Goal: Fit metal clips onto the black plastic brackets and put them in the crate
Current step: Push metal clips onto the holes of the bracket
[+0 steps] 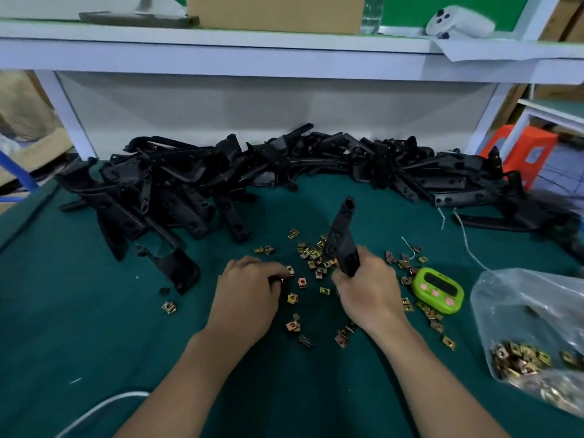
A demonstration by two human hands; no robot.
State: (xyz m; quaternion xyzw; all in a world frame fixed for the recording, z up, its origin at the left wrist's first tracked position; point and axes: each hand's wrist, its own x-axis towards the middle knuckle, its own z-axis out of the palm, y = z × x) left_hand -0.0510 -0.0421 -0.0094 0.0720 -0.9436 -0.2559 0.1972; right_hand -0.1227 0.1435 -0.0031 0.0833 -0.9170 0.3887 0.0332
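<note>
Containers first: a clear plastic bag (534, 311) lies at the right edge of the green mat (94, 327). It holds a heap of metal clips (521, 358), bunched at its near end. There's a cardboard box (275, 11) on the upper shelf (221, 55); I can't see into it.

More loose clips (316, 259) are scattered over the mat's centre, between and around both hands. Some trail right, past the green timer (437, 287). A pile of brackets (221, 181), all black plastic, runs left to right along the back of the mat, jumbled against the rear panel.

Part in work: one black bracket (339, 235) is held up off the mat, near upright. Its long axis runs up and away from me, with the holed end pointing toward the pile. Its lower end sits inside the right hand.

My read on the right hand (366, 289): fingers wrapped fully round the bracket's lower end in a firm grip.

The left hand (246, 295) is palm down, low over the mat, just left of the bracket, with fingers curled in. The fingertips pinch a single clip (290, 271). Something dark shows under the fingers; I can't tell what. That clip is apart from the bracket and not yet fitted.

A white cable (101, 409) crosses the near-left corner.
</note>
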